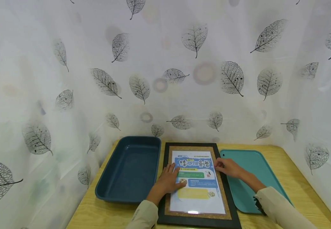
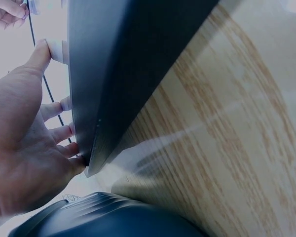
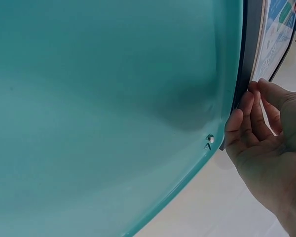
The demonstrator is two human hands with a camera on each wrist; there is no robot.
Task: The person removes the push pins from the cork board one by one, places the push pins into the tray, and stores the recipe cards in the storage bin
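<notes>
A glossy printed sheet (image 1: 194, 203) with Chinese lettering lies on a cork board (image 1: 166, 203) that has a black frame (image 1: 199, 221). Spread over the sheet's left side, my left hand (image 1: 166, 181) rests with its fingers fairly straight. In the left wrist view, that hand (image 2: 24, 128) reaches over the dark frame edge (image 2: 103, 74). At the sheet's upper right edge, my right hand (image 1: 229, 167) pinches with thumb and forefinger. The right wrist view shows this hand (image 3: 271, 133) with thumb and fingertip together at the sheet's edge; anything smaller between them is hidden.
A deep dark blue tub (image 1: 128, 171) stands left of the board. On the right lies a shallow teal tray (image 1: 257, 178) with a small hole near its corner, close against the frame. All rest on a wooden table (image 1: 96, 213) before a leaf-patterned curtain (image 1: 165, 63).
</notes>
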